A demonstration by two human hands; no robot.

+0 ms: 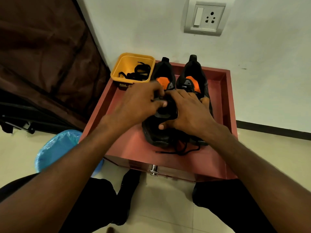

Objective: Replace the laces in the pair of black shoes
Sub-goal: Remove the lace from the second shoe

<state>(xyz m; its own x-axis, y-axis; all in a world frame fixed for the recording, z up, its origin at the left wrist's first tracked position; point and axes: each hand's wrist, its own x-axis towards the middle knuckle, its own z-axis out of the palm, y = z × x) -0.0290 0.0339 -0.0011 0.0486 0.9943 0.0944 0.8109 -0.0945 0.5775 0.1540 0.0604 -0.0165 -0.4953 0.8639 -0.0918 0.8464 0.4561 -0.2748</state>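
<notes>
Person is working the lace area of the left-hand black mesh sports shoe with the orange insole, which is sitting on the reddish-pink wooden cabinet top with a raised rim; its twin, the right-hand black shoe, is standing just beside it, toes toward the person. Both hands are meeting over the left-hand shoe's eyelet zone: the left hand is curling its fingers and appears to be pinching something dark there, probably lace, though blur is hiding exactly what; the right hand is lying across the shoe with the thumb pressing on the vamp, bracing it. A thin black round lace is trailing loose off the toe end toward the cabinet's front edge, so judging by that the step in hand is pulling the lace out of (or possibly feeding it through) the eyelets; which one cannot be told. A square yellow plastic tub at the cabinet's back-left corner is holding flat black laces, likely the replacements. Next move is likely calling for steady bracing while drawing the lace clear eyelet by eyelet, then reaching to the tub.
</notes>
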